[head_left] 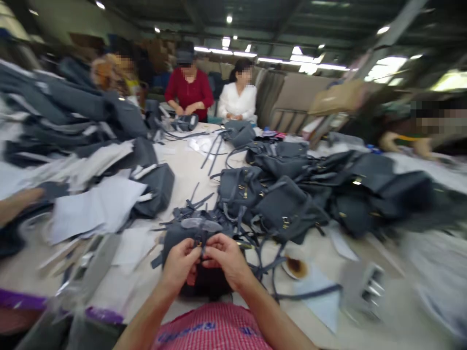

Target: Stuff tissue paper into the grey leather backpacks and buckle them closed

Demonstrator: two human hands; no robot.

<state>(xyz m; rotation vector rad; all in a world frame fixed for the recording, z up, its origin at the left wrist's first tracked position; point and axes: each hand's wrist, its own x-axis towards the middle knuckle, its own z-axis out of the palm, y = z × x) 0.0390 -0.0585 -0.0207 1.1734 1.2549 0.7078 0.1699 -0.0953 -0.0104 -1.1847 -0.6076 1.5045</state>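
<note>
Right in front of me sits a dark blue-grey bag (pixel 173 238), its front side in deep shadow. My left hand (pixel 181 262) pinches a narrow dark strap (pixel 202 236) at the middle of the bag. From the other side, the fingers of my right hand (pixel 226 257) close on the same strap, the fingertips almost meeting. A small gold-coloured glint shows beside the strap; its exact shape is too blurred to tell. Behind the strap, a pale, shiny oval piece (pixel 200 224) lies across the bag's top. Loose dark straps (pixel 268 267) trail off to the right.
Similar bags with gold hardware (pixel 286 209) are heaped on the right of the table (pixel 182 160). White sheets (pixel 97 206) and stacked dark pieces crowd the left, where another person's arm (pixel 20 206) reaches in. A small dish of brown stuff (pixel 296 267) stands at right. Co-workers (pixel 189 90) stand across.
</note>
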